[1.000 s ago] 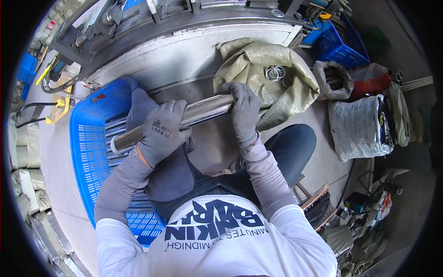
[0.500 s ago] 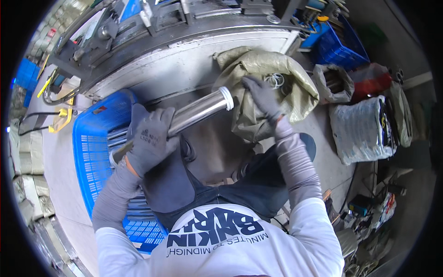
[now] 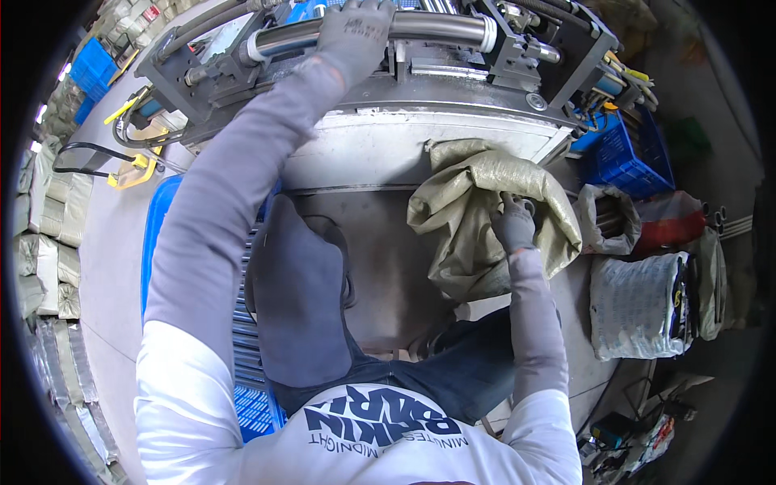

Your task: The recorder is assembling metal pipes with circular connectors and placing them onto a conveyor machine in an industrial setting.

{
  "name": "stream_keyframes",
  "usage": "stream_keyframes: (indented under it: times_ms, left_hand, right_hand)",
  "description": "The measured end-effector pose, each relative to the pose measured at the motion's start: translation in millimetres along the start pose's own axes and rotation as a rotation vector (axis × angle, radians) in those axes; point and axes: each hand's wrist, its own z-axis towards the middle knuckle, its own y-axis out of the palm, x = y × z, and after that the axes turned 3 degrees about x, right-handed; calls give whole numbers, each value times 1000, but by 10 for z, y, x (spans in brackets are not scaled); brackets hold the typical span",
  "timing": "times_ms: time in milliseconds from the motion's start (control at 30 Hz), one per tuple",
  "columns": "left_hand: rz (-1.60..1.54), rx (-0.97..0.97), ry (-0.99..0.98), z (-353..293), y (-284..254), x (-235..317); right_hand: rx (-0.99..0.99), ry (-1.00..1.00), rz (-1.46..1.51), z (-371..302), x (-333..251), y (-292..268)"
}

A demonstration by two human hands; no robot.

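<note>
A shiny metal tube with a white ring around each end lies crosswise at the machine in front of me. My left hand, in a grey glove, is closed over the middle of the tube from above. Lower and to the right, my gloved right hand reaches into the mouth of an olive woven sack. Its fingers look curled, with a small pale ring shape beside them. The sack's folds partly hide the fingertips, so what they hold is unclear.
A blue plastic basket of metal tubes stands by my left leg. At the right are a blue crate, a small open sack and a white wrapped bundle. The machine's white front panel faces my knees.
My left hand has carried the tube from above my lap forward and up to the machine. My right hand has gone from over the sack into its mouth. The view has shifted forward.
</note>
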Motion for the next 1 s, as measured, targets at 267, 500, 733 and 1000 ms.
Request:
stream_keyframes:
  times_ms: [267,500,733,1000]
  left_hand:
    - [64,-224,-139,431,797,-183]
    - [112,-247,-115,221,923,-179]
    - [-448,217,192,-1372,158,-48]
    - [-272,-501,-641,-5081,-126,-1542]
  right_hand:
    - [-132,435,1667,-836,-642,-1135]
    - [-304,482,1806,-795,-397,-616]
    - [-441,437,1873,-832,-478,-764]
    - [-339,351,2039,-810,-359,-758]
